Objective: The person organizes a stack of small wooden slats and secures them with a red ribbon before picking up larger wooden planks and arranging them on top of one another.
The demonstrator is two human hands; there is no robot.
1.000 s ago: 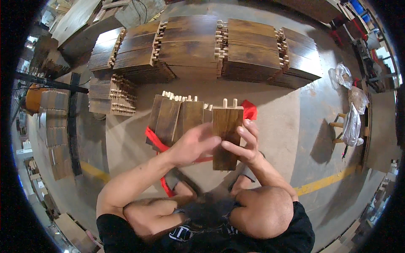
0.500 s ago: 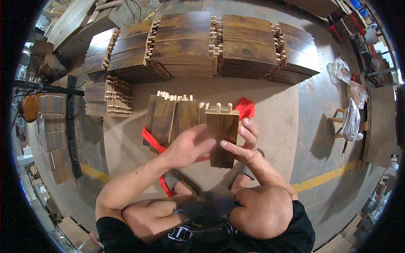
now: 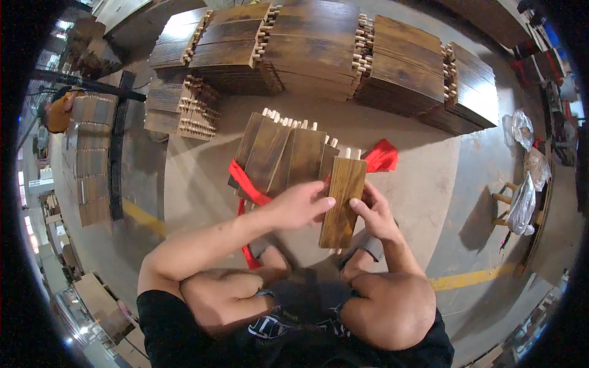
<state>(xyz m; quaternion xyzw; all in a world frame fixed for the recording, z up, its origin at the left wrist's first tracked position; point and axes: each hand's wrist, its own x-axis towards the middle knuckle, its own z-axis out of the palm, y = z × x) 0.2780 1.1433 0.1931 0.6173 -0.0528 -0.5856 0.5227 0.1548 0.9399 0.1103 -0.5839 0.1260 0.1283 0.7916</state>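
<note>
While both hands grip, plank (image 3: 343,202) near-upright — dowels far end.

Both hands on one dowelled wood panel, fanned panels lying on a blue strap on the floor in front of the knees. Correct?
Not quite: the strap under the fanned panels is red, not blue, as the head view shows. The rest holds: left hand and right hand both grip one dowelled wood panel above the floor.

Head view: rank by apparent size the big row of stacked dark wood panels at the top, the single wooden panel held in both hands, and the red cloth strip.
1. Row of stacked panels, largest.
2. Held panel.
3. Red cloth strip, though it is partly hidden under the fanned panels, so its rank against the held panel is unsure.
</note>
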